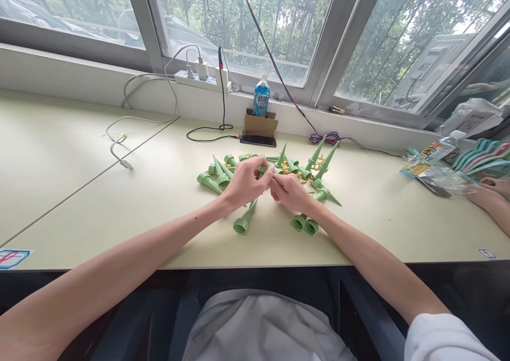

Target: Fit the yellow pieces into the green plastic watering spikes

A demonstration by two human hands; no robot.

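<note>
My two hands meet over a loose pile of pale green plastic watering spikes on the table. My left hand (pixel 246 180) is closed around a green spike (pixel 262 170), mostly hidden by the fingers. Against its end, the fingers of my right hand (pixel 292 192) are pinched together; what they hold is too small and covered to make out. Below the left hand lies one spike (pixel 241 225) with its threaded opening toward me. Two more threaded ends (pixel 304 224) lie beside my right wrist. Small yellow pieces (pixel 305 174) are scattered among the spikes behind the hands.
Behind the pile stand a phone (pixel 258 140), a cardboard box (pixel 261 122) and a blue bottle (pixel 261 96). Cables run from a power strip (pixel 203 79); a white cable (pixel 119 143) lies left. At right are another bottle (pixel 434 151), a phone (pixel 434 187) and another person's hand (pixel 496 188).
</note>
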